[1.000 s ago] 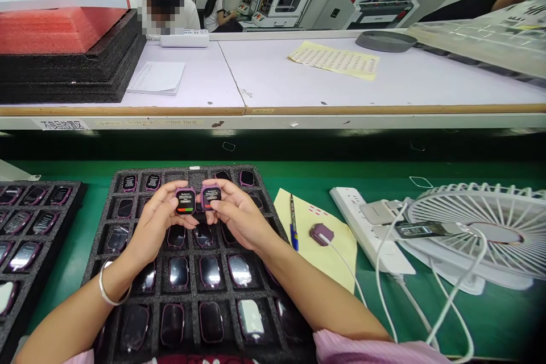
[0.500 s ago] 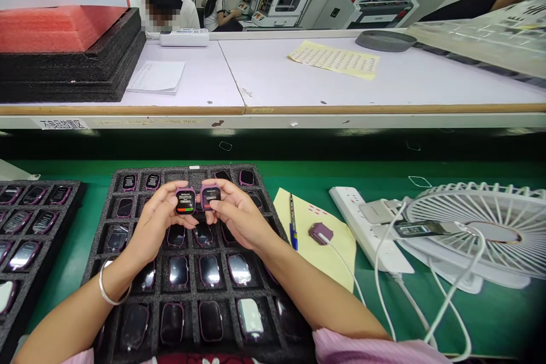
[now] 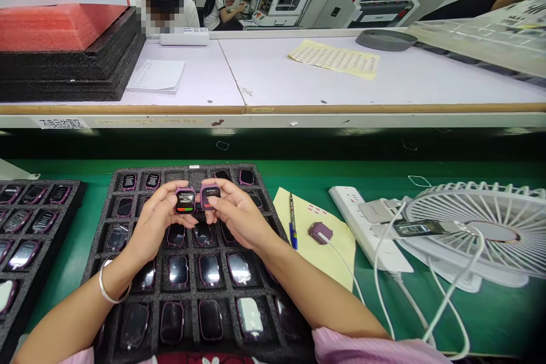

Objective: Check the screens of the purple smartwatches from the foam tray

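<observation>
Watches side by side, left watch [image 3: 185,201] just beside right watch [image 3: 210,196].
Left hand [image 3: 151,227] pinches 1 by its edges, right hand [image 3: 241,219] the other, screens up, above the far rows of the foam tray [image 3: 113,193]; screen text is unreadable, cells under the hands hidden.

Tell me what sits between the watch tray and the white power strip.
Head view: a yellow sheet lies between the foam tray and the power strip, bearing a blue pen and a corded purple puck.
</observation>
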A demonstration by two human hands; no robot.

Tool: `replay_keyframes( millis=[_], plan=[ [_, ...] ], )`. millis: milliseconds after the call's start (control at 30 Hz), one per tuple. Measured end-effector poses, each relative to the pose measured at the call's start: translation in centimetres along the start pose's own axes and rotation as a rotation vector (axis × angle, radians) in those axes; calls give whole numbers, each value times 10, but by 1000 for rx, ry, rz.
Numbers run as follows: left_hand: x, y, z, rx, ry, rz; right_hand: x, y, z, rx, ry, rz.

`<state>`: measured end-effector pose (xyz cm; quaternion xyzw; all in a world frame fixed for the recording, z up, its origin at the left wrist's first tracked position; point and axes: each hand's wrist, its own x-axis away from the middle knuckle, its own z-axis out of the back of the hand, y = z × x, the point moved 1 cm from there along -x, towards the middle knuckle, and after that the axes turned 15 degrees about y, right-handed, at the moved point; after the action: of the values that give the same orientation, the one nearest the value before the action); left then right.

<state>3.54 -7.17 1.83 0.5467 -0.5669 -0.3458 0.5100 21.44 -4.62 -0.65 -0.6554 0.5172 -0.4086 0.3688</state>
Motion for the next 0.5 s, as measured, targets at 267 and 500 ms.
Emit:
replay_keyframes(
  millis=[267, 500],
  plan=[
    [1, 1, -1, 8, -6, 3, 0, 0, 0, 13, 4, 13],
    [1, 1, -2, 10, -1, 4, 3, -3, -2, 23, 11, 29]
  ],
)
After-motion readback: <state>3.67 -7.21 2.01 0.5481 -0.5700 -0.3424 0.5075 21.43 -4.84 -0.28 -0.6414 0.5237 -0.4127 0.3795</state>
